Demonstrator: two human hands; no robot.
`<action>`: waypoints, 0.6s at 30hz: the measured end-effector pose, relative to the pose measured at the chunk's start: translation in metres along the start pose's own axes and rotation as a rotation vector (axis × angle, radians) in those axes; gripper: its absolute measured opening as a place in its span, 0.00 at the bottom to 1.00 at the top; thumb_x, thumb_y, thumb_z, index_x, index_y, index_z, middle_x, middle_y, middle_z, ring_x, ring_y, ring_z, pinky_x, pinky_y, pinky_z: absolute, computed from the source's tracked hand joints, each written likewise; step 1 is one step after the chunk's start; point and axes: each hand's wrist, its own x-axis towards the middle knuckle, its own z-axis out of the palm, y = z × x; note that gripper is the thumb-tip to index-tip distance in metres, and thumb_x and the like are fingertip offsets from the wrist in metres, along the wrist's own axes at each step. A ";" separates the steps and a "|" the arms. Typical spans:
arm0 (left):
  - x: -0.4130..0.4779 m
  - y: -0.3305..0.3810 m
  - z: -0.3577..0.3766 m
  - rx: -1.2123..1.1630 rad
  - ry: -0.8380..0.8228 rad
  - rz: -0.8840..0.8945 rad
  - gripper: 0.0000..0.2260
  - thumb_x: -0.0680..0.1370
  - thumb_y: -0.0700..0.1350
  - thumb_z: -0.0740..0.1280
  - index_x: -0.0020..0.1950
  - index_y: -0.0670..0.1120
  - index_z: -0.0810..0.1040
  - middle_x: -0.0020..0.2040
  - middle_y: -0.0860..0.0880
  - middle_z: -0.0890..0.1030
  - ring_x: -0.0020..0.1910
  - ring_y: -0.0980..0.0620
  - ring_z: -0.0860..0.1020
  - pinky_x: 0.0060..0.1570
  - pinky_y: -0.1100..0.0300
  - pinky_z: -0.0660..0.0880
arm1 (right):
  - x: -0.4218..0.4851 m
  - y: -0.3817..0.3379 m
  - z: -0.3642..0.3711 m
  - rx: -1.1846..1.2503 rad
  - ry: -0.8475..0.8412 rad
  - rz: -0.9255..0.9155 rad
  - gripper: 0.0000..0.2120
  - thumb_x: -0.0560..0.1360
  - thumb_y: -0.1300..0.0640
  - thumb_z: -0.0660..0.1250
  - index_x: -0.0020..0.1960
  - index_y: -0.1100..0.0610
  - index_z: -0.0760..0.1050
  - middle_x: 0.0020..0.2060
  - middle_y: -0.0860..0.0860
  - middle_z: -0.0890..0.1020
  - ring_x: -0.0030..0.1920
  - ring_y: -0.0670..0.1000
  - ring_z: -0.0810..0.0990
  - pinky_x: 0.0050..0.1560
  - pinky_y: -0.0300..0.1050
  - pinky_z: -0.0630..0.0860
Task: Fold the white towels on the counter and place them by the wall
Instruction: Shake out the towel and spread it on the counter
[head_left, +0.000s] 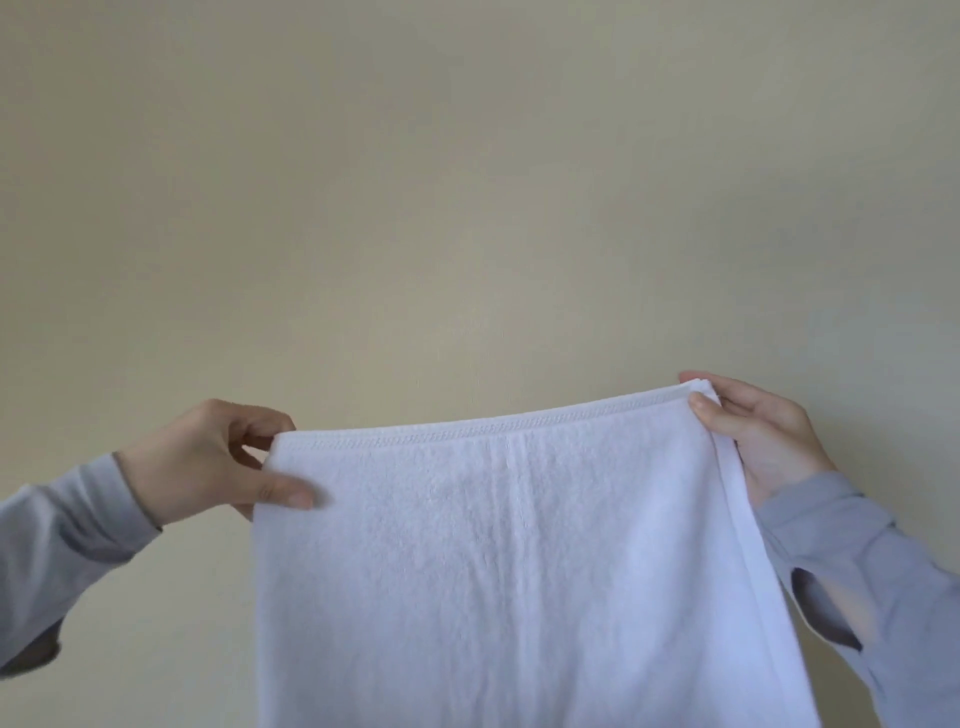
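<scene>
A white terry towel hangs in the air in front of me, stretched flat between both hands, its hemmed top edge running across the middle of the view. My left hand pinches the towel's upper left corner, thumb on the front. My right hand pinches the upper right corner, where the towel edge looks doubled over. The towel's lower part runs out of the bottom of the view. The counter and any other towels are hidden.
A plain beige wall fills the whole background behind the towel. My grey sleeves reach in from both lower sides.
</scene>
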 end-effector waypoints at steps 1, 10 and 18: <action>-0.002 -0.002 0.005 -0.048 0.002 -0.002 0.27 0.45 0.58 0.83 0.31 0.44 0.77 0.28 0.48 0.78 0.26 0.52 0.78 0.26 0.61 0.76 | 0.001 0.000 -0.002 0.015 0.004 0.023 0.09 0.73 0.66 0.66 0.51 0.58 0.80 0.49 0.57 0.83 0.51 0.55 0.80 0.62 0.51 0.72; -0.008 -0.021 0.052 -0.395 0.313 -0.123 0.08 0.64 0.38 0.76 0.42 0.41 0.83 0.34 0.45 0.77 0.32 0.51 0.76 0.35 0.63 0.80 | 0.002 -0.002 -0.015 0.014 -0.029 0.078 0.07 0.73 0.67 0.66 0.48 0.62 0.80 0.40 0.54 0.86 0.40 0.50 0.84 0.42 0.43 0.81; 0.033 0.039 0.048 -0.578 0.733 0.168 0.13 0.72 0.44 0.72 0.27 0.49 0.79 0.23 0.59 0.75 0.25 0.62 0.71 0.25 0.70 0.67 | 0.001 -0.037 -0.017 -0.027 0.163 -0.419 0.07 0.72 0.65 0.69 0.39 0.54 0.78 0.31 0.43 0.83 0.34 0.41 0.78 0.39 0.35 0.77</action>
